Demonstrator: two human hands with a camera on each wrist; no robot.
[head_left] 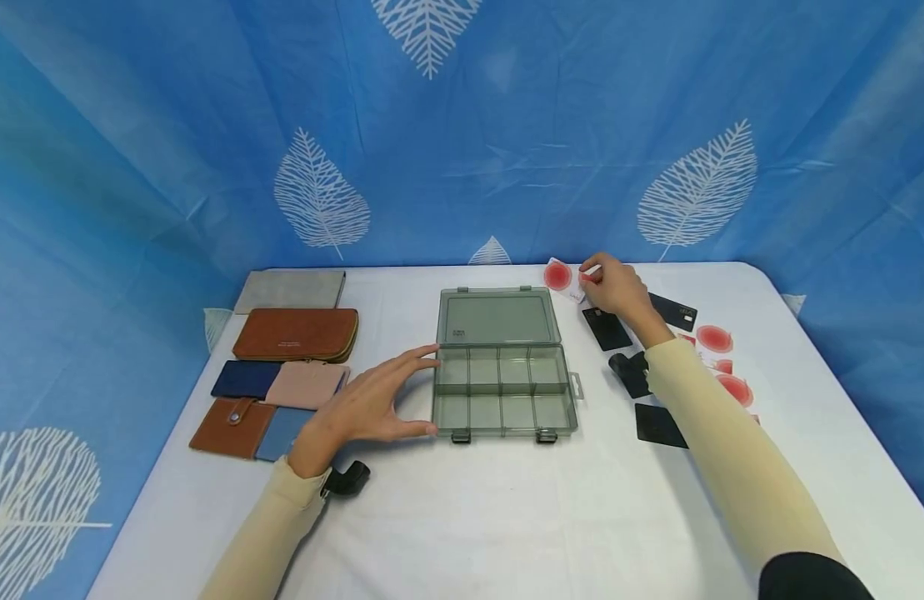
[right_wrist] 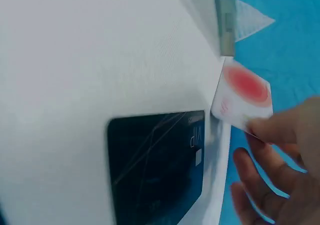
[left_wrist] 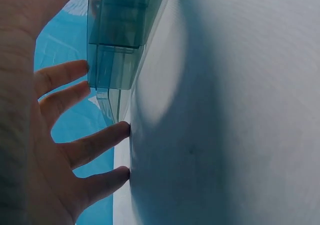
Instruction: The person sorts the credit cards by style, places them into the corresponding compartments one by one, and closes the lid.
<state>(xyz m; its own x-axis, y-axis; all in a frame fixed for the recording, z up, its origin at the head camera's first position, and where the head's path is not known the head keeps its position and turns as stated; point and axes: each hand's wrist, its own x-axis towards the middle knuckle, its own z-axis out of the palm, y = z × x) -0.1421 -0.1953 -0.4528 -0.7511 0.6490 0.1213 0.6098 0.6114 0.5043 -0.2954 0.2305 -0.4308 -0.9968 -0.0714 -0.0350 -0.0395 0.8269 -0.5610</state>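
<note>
In the lower centre of the frame the left hand point(head_left: 364, 408) lies flat with fingers straight, fingertips touching the left wall of the open compartment box point(head_left: 502, 387); I think it should keep the box steady. Further up, right of centre, the right hand point(head_left: 615, 287) pinches a white card with a red circle point(head_left: 561, 276) by its edge, just beyond the lid's far right corner, and is best held level. The black card point(right_wrist: 157, 167) under it reads "VIP"; the other writing is too small to read.

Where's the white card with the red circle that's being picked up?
In the head view, the white card is pinched by the right hand, just right of the open box lid.
</note>
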